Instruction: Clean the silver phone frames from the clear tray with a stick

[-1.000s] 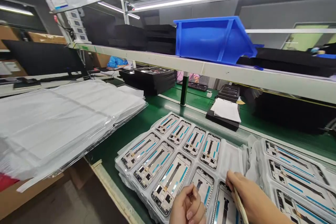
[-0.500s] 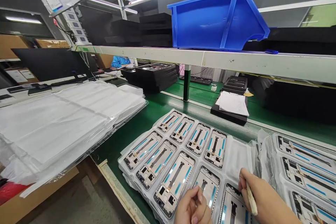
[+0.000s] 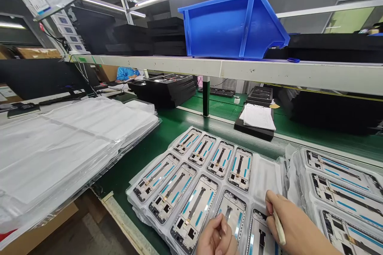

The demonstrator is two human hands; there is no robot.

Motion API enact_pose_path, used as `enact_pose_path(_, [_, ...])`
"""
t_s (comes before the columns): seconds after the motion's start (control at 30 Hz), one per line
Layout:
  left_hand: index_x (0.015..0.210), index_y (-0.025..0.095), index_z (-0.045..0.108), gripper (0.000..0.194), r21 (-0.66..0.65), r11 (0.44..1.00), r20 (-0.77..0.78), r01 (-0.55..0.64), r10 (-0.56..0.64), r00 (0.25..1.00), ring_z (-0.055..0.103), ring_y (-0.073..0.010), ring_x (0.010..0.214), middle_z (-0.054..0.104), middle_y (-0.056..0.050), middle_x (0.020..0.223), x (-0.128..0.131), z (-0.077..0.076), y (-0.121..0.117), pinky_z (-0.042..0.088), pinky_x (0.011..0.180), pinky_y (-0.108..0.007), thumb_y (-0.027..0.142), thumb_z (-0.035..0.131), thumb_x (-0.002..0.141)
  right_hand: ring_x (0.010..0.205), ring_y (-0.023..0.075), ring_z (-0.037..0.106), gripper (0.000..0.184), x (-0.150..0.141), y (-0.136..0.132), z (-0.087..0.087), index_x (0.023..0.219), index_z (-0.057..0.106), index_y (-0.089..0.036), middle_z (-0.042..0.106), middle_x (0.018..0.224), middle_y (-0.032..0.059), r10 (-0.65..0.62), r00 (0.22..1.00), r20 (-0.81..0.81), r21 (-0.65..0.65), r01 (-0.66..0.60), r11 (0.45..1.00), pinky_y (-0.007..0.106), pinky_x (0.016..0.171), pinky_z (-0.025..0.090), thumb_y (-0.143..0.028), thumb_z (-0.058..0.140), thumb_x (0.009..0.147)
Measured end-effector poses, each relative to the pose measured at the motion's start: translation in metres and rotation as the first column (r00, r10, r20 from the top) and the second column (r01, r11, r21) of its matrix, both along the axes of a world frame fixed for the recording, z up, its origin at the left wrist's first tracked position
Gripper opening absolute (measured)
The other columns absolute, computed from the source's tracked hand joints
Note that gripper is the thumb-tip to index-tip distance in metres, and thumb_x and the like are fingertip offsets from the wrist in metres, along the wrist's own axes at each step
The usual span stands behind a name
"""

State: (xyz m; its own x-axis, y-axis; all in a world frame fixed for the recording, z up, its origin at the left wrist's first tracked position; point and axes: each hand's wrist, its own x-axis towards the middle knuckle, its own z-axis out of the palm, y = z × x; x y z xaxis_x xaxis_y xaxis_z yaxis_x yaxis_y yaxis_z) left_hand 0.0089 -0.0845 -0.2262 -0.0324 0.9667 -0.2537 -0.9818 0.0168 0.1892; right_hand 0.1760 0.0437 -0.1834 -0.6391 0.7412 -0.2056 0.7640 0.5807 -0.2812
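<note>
In front of me lies a white plastic tray (image 3: 267, 175) of phone mid-frames, its far right slot vacant. Each phone mid-frame (image 3: 194, 213) has a dark flex strip and blue tape pieces. My left hand (image 3: 218, 239) is over the near row, fingers curled together; what they hold, if anything, is hidden. It partly covers one mid-frame (image 3: 231, 207). My right hand (image 3: 296, 223) grips a pale, stick-like tool (image 3: 279, 227), its wider end pointing down, above the mid-frame (image 3: 259, 233) at the near right. I cannot tell whether the tool touches it.
On the right stands another stack of filled trays (image 3: 344, 203). White sheets (image 3: 74, 135) are piled at the left. A shelf (image 3: 233, 69) crosses above the bench and bears a blue bin (image 3: 221, 28). Papers (image 3: 259, 117) lie behind the tray. A person in blue (image 3: 125, 73) is far back.
The view has turned slightly right, so everything sits further left in the picture. Both hands keep nearly the same pose over the tray.
</note>
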Motion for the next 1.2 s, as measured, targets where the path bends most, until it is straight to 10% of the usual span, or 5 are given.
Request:
enact_pose_path(0.23, [0.056,0.015,0.067,0.036,-0.002,1.0,-0.003,0.001,-0.001,1.0,0.011,-0.0039,0.035,0.019,0.01,0.036,-0.001,0.0,0.001,0.021,0.037,-0.018,0.04,0.094,0.06,0.069,0.0193,0.058,0.022,-0.005,0.0,0.009,0.082,0.031,-0.027,0.059,0.075,-0.0024,-0.062,0.987,-0.145,-0.108,0.046,0.993,0.029,0.066,0.04,-0.011,0.045,0.088])
enact_pose_path(0.77, [0.055,0.015,0.065,0.038,-0.009,1.0,0.014,-0.02,0.02,1.0,0.012,-0.0028,0.034,0.023,0.01,0.035,0.002,0.003,0.001,0.021,0.034,-0.014,0.039,0.095,0.058,0.072,0.025,0.061,0.017,-0.008,-0.016,0.006,0.081,0.034,-0.026,0.062,0.078,0.0051,0.082,0.994,0.077,0.105,-0.089,0.99,0.032,0.063,0.034,-0.016,0.047,0.088])
enact_pose_path(1.2, [0.057,0.014,0.067,0.035,-0.001,0.999,0.025,-0.034,0.034,0.999,0.01,-0.0021,0.035,0.026,0.009,0.035,0.001,0.004,0.002,0.021,0.036,-0.015,0.035,0.095,0.058,0.072,0.0195,0.056,0.022,-0.014,-0.006,0.02,0.083,0.033,-0.026,0.059,0.078,-0.0006,-0.13,0.963,-0.235,-0.195,0.084,0.977,0.032,0.071,0.041,-0.039,0.05,0.087])
